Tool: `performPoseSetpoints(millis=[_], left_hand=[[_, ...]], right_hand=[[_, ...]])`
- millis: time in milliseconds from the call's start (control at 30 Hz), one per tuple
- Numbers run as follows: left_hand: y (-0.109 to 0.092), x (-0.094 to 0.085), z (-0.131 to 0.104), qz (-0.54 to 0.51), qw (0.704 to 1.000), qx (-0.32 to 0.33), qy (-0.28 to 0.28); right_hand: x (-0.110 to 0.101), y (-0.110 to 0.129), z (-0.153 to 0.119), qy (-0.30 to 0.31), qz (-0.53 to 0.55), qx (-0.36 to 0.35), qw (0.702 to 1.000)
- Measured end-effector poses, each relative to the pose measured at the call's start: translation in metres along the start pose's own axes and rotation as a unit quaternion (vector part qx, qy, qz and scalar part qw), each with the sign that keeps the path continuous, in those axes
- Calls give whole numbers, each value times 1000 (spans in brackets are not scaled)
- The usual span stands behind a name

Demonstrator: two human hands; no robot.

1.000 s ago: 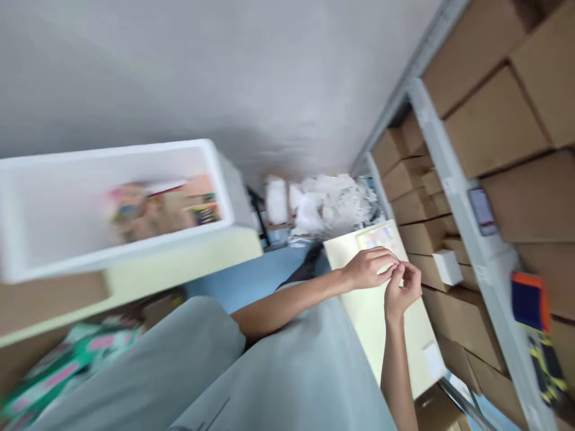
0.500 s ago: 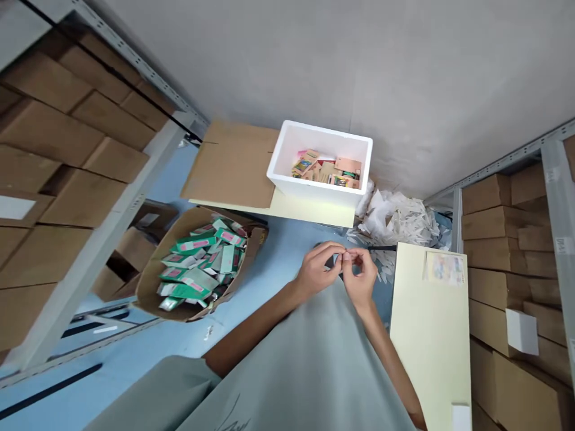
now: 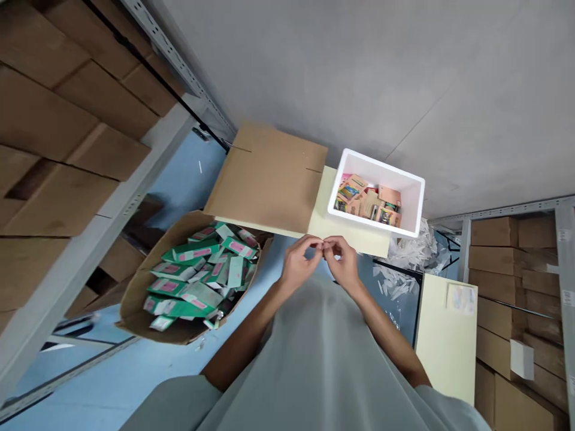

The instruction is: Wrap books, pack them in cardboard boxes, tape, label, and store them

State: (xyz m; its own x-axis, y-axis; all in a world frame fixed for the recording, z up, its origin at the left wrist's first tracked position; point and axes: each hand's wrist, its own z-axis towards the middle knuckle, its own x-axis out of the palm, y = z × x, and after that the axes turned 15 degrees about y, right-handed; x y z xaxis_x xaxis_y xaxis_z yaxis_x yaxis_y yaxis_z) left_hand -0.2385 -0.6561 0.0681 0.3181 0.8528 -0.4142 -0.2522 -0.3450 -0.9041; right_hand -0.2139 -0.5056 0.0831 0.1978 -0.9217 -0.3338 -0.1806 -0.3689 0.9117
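Observation:
My left hand (image 3: 300, 260) and my right hand (image 3: 341, 260) meet in front of my chest, fingertips pinched together and touching. Whatever sits between the fingertips, if anything, is too small to make out. Just beyond them is the near edge of a pale yellow table (image 3: 354, 239). On it stands a white foam box (image 3: 375, 224) holding several card-backed packs (image 3: 353, 188). A flat sheet of cardboard (image 3: 274, 176) covers the table's left part.
An open carton (image 3: 135, 311) full of green and white small boxes (image 3: 195, 251) stands at left on the blue floor. Shelves of brown cartons (image 3: 67, 197) flank both sides. White paper scraps (image 3: 413, 251) lie behind a second pale table (image 3: 449, 341) at right.
The view has shifted, so the foam box and cardboard appear farther right and lower. My hands stay pinched together, now a little left in the picture and closer to the table's edge.

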Motion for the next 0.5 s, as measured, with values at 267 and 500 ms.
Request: performPoseSetpoints(millis=[267,500], left_hand=[[187,-120,22,67,940,-330,46],[245,-130,34,65,924,-366,88]], right_hand=[[73,-56,158,101,-122,290,944],[96,-91,181,86,-108,392,909]])
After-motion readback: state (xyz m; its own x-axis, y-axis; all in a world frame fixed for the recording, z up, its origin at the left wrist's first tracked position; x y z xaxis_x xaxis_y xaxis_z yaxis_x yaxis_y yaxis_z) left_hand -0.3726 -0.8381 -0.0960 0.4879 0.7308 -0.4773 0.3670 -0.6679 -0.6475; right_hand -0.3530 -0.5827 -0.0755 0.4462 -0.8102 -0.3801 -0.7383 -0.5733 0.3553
